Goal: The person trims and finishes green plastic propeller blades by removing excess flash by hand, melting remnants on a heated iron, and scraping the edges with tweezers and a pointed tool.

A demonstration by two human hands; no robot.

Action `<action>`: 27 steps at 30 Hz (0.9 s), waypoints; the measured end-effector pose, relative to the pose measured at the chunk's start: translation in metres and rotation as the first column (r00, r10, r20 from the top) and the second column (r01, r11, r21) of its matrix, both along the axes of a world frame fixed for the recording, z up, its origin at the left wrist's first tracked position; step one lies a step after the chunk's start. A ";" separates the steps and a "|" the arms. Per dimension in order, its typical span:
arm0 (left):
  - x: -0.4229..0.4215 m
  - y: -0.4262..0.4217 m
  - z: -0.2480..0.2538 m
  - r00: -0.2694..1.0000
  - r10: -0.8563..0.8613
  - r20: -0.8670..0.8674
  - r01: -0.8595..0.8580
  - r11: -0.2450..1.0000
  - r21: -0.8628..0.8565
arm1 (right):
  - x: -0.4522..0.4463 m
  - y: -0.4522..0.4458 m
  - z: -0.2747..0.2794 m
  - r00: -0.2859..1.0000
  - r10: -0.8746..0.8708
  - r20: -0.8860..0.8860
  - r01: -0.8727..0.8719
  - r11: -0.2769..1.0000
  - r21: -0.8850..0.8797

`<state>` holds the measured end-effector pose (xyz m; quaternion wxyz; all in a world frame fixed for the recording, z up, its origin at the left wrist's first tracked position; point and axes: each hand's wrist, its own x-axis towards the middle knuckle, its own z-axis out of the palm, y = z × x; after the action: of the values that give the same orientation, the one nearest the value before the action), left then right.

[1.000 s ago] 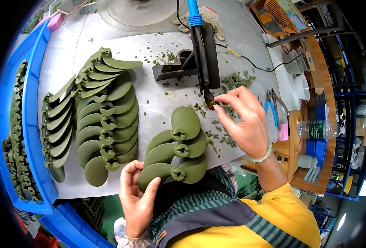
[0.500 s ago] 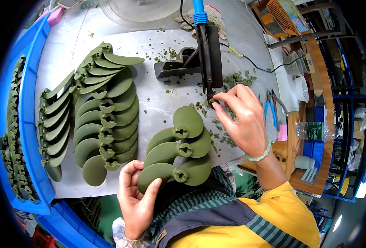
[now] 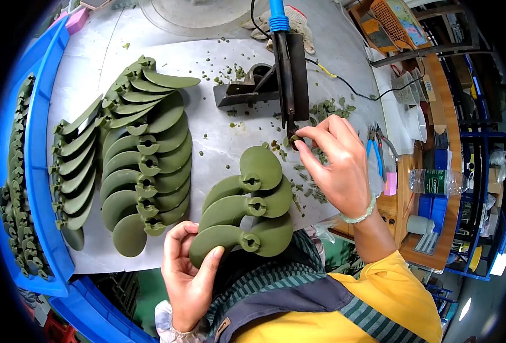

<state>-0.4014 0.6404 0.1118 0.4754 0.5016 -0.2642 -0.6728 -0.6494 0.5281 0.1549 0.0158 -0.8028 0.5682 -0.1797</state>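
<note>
My left hand [image 3: 191, 273] pinches the lower left blade of a green propeller [image 3: 221, 239], the nearest in a short overlapping stack at the table's front edge. At the tip of a dark soldering-iron-like tool [image 3: 289, 86] with a blue handle, the thumb and forefinger of my right hand [image 3: 336, 163] are closed on a small green piece [image 3: 295, 138]. That tool rests on a black metal stand [image 3: 247, 91]. Left of the short stack lie two long overlapping rows of green propellers [image 3: 148, 166], [image 3: 78, 171].
A blue bin [image 3: 44, 166] at the left holds more green parts. Green scraps [image 3: 333, 107] are scattered around the stand. Pliers [image 3: 376, 150] lie at the right, near a plastic bottle [image 3: 437, 182]. A glove [image 3: 296, 26] lies behind the tool.
The view has shifted slightly, and the short stack's propellers sit a little farther right relative to my left hand. Both hands keep nearly the same pose.
</note>
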 end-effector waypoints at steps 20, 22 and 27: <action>0.000 0.000 0.004 1.000 -0.004 0.014 0.004 1.000 0.002 | 0.007 0.001 0.009 0.992 0.051 0.114 -0.054 0.998 0.024; -0.001 0.000 0.005 0.999 -0.007 0.039 0.007 1.000 -0.014 | 0.015 0.004 0.016 0.980 0.084 0.178 -0.098 0.993 0.066; -0.001 0.001 0.004 0.998 -0.018 0.063 0.019 1.000 -0.021 | 0.029 0.005 0.024 0.951 0.204 0.232 -0.237 0.963 0.126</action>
<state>-0.4022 0.6410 0.1162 0.4661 0.5148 -0.2908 -0.6582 -0.6208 0.5329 0.1785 0.1588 -0.8334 0.4818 -0.2193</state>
